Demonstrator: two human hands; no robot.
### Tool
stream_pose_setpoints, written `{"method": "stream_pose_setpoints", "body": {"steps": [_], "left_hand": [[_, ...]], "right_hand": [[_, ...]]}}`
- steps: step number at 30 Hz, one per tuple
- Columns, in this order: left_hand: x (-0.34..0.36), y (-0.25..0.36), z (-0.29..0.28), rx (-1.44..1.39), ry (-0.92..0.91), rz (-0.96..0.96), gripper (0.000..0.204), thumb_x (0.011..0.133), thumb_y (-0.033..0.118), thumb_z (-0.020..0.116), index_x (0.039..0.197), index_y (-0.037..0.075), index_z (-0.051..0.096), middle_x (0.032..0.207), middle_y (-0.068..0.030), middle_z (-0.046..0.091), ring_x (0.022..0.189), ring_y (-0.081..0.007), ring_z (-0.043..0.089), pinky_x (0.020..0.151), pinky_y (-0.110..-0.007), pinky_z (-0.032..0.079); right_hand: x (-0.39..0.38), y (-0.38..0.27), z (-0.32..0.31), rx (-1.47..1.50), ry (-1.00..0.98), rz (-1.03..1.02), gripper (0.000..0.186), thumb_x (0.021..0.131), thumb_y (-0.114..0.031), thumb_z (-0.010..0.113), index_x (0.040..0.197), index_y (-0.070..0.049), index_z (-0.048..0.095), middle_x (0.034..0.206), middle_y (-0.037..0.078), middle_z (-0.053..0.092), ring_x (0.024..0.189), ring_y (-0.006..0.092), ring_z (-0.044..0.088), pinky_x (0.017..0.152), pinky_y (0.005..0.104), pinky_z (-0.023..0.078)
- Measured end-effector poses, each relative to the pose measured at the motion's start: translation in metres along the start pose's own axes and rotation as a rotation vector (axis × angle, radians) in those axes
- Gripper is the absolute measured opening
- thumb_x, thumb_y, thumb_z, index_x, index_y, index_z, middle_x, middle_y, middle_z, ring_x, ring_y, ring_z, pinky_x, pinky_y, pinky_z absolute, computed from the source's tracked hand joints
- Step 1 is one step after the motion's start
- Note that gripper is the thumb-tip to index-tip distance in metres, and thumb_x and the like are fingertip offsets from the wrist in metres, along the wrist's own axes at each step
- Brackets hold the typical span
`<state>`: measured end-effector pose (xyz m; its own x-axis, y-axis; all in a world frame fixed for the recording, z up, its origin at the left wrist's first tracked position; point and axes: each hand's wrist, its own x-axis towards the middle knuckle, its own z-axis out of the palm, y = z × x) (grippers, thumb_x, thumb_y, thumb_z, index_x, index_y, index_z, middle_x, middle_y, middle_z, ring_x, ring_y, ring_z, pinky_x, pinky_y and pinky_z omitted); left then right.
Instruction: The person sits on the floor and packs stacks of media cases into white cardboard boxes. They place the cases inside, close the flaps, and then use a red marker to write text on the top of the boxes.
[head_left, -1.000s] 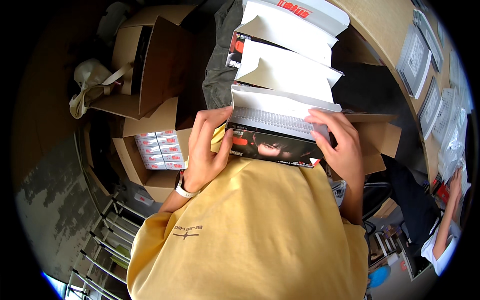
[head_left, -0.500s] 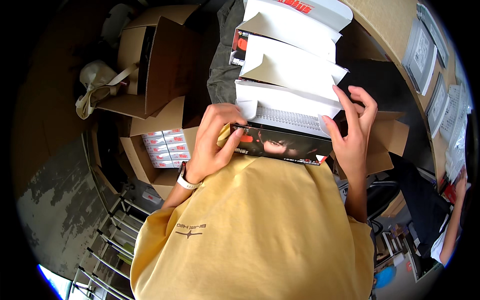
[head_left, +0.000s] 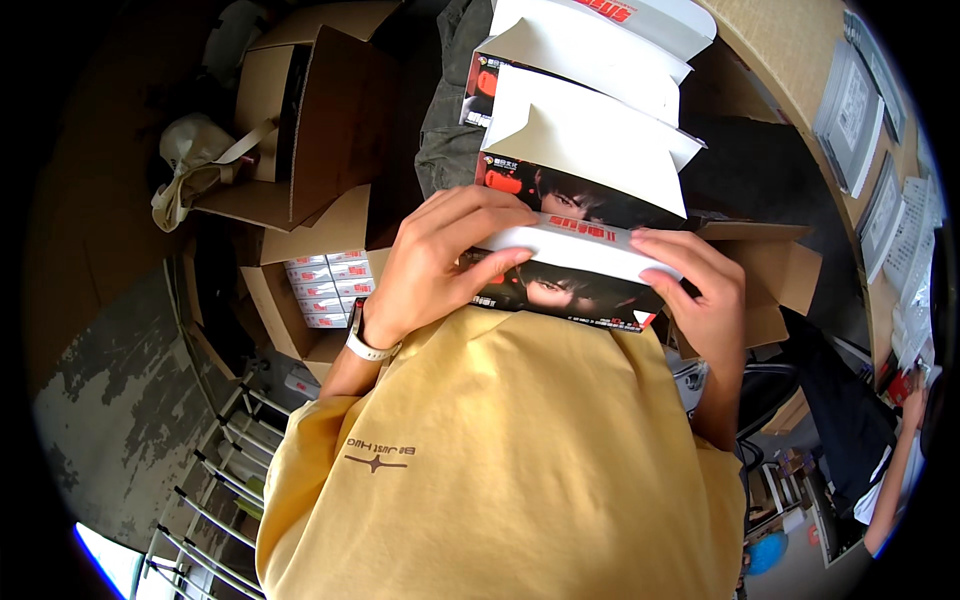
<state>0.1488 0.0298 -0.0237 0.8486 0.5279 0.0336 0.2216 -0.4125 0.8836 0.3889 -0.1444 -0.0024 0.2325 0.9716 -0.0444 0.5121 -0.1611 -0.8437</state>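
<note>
Two hands on one box, centre of frame. The nearest box (head_left: 545, 287), black with a printed front, sits just above the yellow shirt (head_left: 510, 430); its white lid (head_left: 575, 246) lies folded over the top. Left hand (head_left: 450, 255): half curled at the box's left end, fingers over the lid, thumb along its front edge, pinching it. Right hand (head_left: 700, 285): bent, fingertips on the lid's right end, thumb at the front edge, also pinching, with a small gap between thumb and fingers. White wristband (head_left: 372, 350) on left wrist. Middle box (head_left: 520, 180) and rear box (head_left: 481, 95) stand behind, upper centre, white flaps raised. Brown carton (head_left: 268, 310) with small white boxes (head_left: 325, 290), centre left. Counter (head_left: 775, 50) with flat packs (head_left: 848, 118), upper right. Co-worker's hand (head_left: 914, 400), right edge; its grip, cannot tell.
</note>
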Motion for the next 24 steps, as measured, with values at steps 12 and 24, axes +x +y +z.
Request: {"method": "stream_pose_setpoints", "body": {"steps": [12, 24], "left_hand": [[0.013, -0.011, -0.013, -0.079, -0.256, 0.028, 0.021, 0.087, 0.009, 0.075, 0.108, 0.005, 0.078, 0.114, -0.0087, 0.072, 0.104, -0.0271, 0.065, 0.086, -0.038, 0.052], [0.009, -0.004, 0.003, 0.175, -0.110, 0.167, 0.038, 0.083, 0.010, 0.077, 0.120, 0.005, 0.071, 0.127, -0.0137, 0.067, 0.121, -0.0353, 0.063, 0.106, -0.049, 0.049]], "right_hand": [[0.007, 0.005, -0.012, -0.059, -0.130, -0.034, 0.024, 0.077, 0.000, 0.082, 0.101, -0.002, 0.078, 0.106, 0.012, 0.075, 0.093, 0.0284, 0.075, 0.075, 0.0346, 0.060], [0.007, -0.001, -0.024, -0.145, -0.222, 0.071, 0.044, 0.067, 0.000, 0.085, 0.109, 0.001, 0.071, 0.122, 0.013, 0.070, 0.110, 0.0344, 0.068, 0.093, 0.0411, 0.054]]}}
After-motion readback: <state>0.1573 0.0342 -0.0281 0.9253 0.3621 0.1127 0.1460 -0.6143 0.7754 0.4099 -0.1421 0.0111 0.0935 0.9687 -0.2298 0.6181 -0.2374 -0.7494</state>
